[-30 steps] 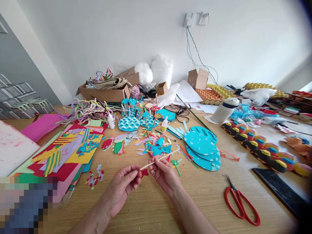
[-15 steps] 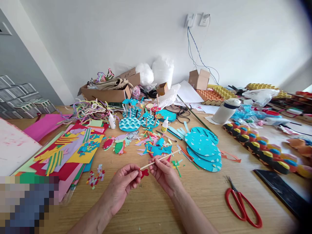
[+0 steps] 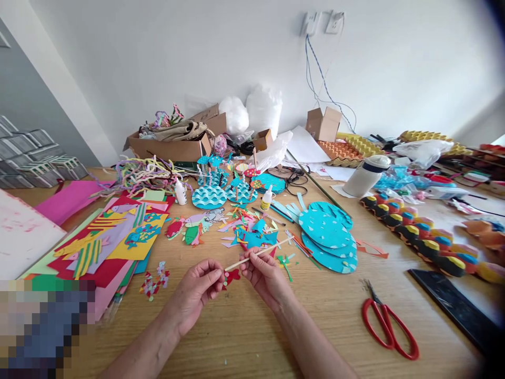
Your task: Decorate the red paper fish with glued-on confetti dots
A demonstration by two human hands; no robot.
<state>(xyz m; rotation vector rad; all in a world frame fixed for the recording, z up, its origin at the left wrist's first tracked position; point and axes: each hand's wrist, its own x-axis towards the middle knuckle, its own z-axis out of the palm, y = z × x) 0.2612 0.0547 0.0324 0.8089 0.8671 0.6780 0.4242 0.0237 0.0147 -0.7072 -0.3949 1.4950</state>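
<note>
In the head view, a thin wooden stick (image 3: 236,264) is held aslant above the middle of the worktop (image 3: 205,337). Its lower end is pinched between the closed fingers of the left hand (image 3: 193,295); its shaft is gripped by the fingers of the right hand (image 3: 265,276), and its far tip is left free. Between the hands, a red paper cut-out (image 3: 233,276) is partly exposed. Red-handled scissors (image 3: 385,318) are laid toward the near right corner, apart from both hands.
</note>
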